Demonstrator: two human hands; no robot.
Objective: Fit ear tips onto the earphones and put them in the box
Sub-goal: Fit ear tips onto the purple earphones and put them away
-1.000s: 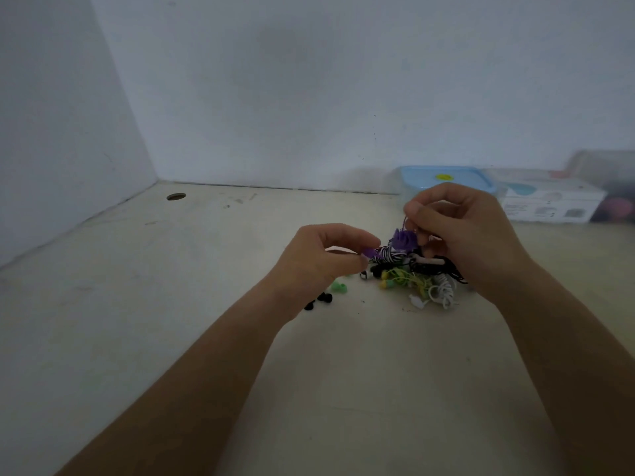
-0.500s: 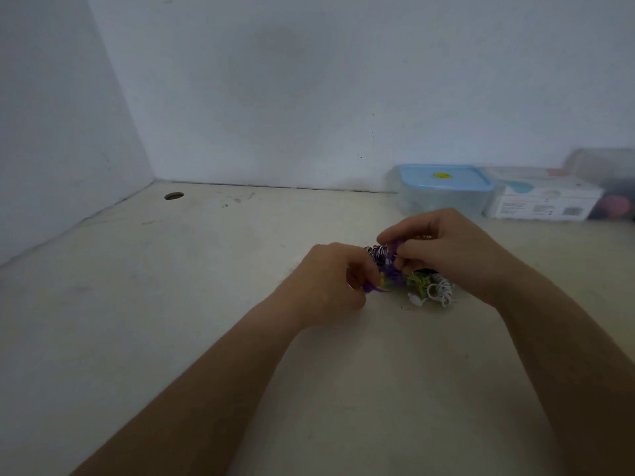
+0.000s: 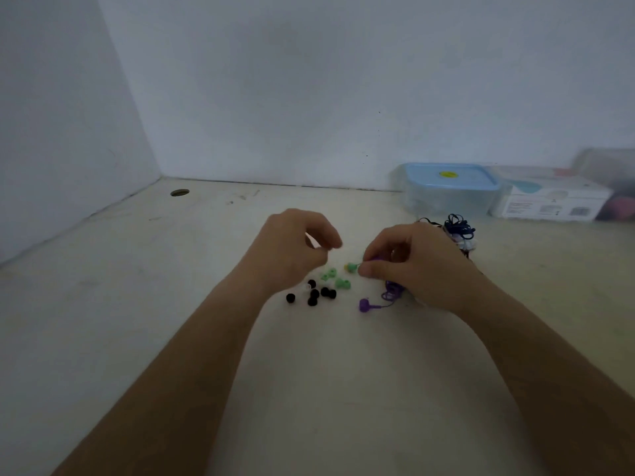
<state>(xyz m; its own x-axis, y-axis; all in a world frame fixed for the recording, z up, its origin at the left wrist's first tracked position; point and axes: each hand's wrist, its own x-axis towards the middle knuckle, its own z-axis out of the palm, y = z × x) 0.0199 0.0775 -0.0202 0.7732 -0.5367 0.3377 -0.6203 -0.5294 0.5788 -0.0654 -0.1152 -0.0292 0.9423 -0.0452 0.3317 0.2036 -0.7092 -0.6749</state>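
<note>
Early going, by the look of it. Pinched in the right hand (image 3: 412, 266): a purple earphone (image 3: 377, 258) with a green tip (image 3: 352, 267) at its nose, apparently seated or nearly so. Lying on the table (image 3: 171, 304) just below: its twin bud (image 3: 364, 305), no tip yet. Hovering over loose green tips (image 3: 333, 278) and black tips (image 3: 313, 293): the left hand (image 3: 295, 249), fingers curled, impossible to tell whether around anything. Behind the right hand, more tangled earphones (image 3: 458, 230) waiting. Box (image 3: 450, 188) by the wall, lid on, contents unreadable.
</note>
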